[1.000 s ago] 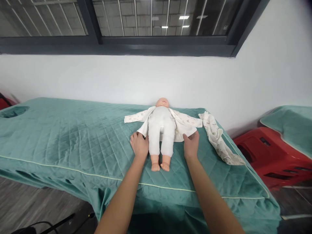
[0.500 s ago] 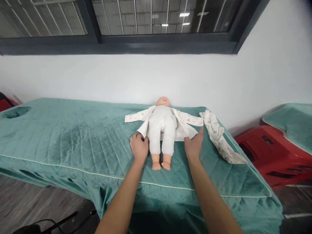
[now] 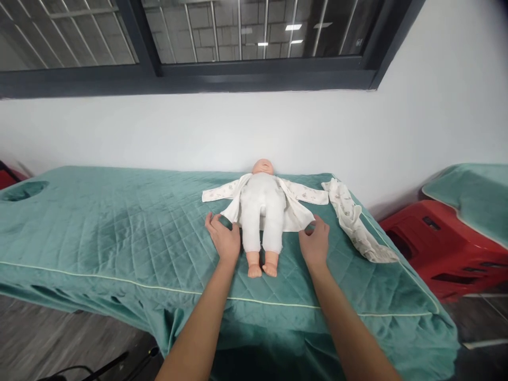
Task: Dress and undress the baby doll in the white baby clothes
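A baby doll (image 3: 263,211) with a white cloth body lies on its back, feet towards me. Beneath it is spread an open white baby shirt (image 3: 299,214), its patterned sleeves stretched out to both sides. My left hand (image 3: 225,241) is beside the doll's leg at the shirt's left lower corner, thumb and fingers apart. At the right lower corner, my right hand (image 3: 314,244) has its fingers curled and its thumb at the hem, pinching the shirt's edge. The fingertips are partly hidden by the hand.
A green quilted bed cover (image 3: 119,227) lies under everything. Crumpled patterned baby clothing (image 3: 357,225) rests right of the doll. A red plastic stool (image 3: 448,248) stands beyond the bed's right edge. The white wall (image 3: 178,132) and barred window (image 3: 254,69) are behind.
My right index finger, stretched out before, has curled in towards the shirt's hem. My left fingers have spread away from the thumb. The view has shifted slightly; the doll lies as before.
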### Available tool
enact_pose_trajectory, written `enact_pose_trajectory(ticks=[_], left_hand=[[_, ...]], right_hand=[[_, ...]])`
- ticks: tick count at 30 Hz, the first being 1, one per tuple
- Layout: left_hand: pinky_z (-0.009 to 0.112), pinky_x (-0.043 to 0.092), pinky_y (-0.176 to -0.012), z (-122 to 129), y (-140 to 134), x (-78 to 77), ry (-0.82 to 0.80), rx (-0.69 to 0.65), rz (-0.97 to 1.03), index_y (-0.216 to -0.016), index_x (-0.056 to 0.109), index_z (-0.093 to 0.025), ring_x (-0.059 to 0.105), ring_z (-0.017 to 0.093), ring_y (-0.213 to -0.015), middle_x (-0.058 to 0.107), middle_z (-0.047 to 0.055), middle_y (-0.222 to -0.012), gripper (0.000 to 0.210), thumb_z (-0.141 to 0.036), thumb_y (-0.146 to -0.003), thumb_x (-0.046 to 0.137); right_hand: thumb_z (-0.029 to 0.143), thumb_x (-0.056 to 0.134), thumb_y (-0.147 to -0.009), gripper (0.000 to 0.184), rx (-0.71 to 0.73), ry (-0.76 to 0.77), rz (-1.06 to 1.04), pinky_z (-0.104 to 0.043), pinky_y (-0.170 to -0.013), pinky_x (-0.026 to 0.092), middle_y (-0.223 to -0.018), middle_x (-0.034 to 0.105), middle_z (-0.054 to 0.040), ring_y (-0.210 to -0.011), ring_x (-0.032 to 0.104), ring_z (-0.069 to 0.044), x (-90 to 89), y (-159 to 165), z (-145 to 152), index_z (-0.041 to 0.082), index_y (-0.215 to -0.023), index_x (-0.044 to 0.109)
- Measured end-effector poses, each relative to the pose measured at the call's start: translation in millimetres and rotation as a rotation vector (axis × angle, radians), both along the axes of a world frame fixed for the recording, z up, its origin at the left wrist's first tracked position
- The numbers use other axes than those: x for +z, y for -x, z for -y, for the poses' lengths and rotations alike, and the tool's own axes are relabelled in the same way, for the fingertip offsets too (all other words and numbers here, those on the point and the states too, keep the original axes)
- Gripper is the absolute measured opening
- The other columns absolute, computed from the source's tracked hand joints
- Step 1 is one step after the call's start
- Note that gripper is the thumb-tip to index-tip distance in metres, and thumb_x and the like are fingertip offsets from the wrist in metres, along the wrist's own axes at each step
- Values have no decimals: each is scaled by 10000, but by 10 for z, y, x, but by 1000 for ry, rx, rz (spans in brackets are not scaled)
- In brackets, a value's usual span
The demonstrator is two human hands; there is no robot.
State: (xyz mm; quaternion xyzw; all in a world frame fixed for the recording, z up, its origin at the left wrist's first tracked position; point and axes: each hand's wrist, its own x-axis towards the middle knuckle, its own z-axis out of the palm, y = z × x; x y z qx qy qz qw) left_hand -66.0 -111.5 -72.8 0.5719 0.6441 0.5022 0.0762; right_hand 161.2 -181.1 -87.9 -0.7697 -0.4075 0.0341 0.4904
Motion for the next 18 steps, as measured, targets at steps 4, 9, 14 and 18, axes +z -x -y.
enact_pose_trajectory(ticks=[4, 9, 14, 18], left_hand=[[450, 296, -1176, 38, 11, 34, -82, -18, 45, -1185, 449, -135, 360, 273, -1376, 357, 193, -1406, 398, -138, -801, 552], [463, 320, -1161, 32, -2, -16, -80, -75, -18, -1268, 442, -155, 356, 296, -1387, 368, 176, -1436, 485, -217, -810, 591], [472, 357, -1122, -73, -23, -66, 8, -81, -69, -1284, 483, -187, 369, 316, -1391, 362, 158, -1488, 474, -310, -839, 589], [443, 384, -1094, -135, -20, -5, 50, -81, -58, -1224, 535, -186, 438, 302, -1341, 418, 150, -1463, 398, -315, -849, 577]], right_hand=[[261, 504, -780, 502, 128, -48, 151, -440, -890, 489, -1161, 529, -164, -954, 569, -271, -23, -41, 297, 149, -1269, 526], [250, 521, -831, 448, 208, -22, 539, -544, -1011, 408, -1271, 513, -180, -1175, 498, -345, -77, -462, 627, 178, -1273, 532], [310, 529, -875, 488, 257, 56, 673, -584, -1052, 377, -1401, 455, -179, -1291, 433, -368, -295, -906, 713, 169, -1341, 491], [400, 567, -863, 553, 333, 14, 558, -556, -1078, 382, -1418, 453, -168, -1314, 431, -346, -442, -952, 456, 186, -1367, 489]])
